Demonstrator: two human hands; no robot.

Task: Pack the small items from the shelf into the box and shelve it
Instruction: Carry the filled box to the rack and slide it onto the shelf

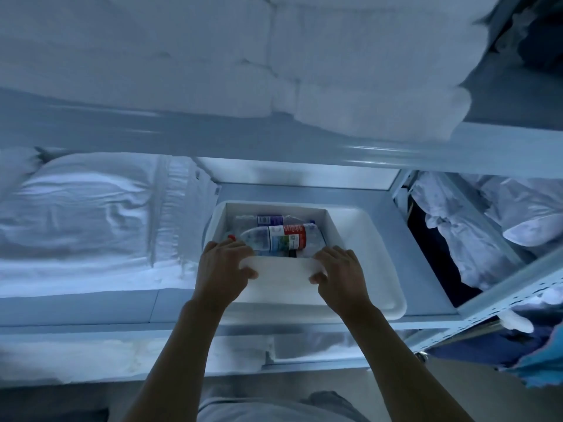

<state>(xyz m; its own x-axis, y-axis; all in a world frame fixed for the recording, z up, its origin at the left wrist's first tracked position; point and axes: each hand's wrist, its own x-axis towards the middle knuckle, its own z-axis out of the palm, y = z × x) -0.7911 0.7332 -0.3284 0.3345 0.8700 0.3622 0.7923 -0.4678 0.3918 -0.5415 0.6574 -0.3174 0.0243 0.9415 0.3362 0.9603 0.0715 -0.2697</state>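
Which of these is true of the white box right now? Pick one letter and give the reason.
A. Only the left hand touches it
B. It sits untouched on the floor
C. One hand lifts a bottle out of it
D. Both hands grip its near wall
D: the left hand and right hand both clasp the near wall of the white box, with bottles lying inside.

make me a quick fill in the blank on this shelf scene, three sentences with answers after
1. Both hands, the left hand and the right hand, grip the near wall of the white ____.
2. The box sits on a white ____ on the shelf.
3. The water bottle lying on top in the box has a ____ cap.

Missing words: box; tray; red
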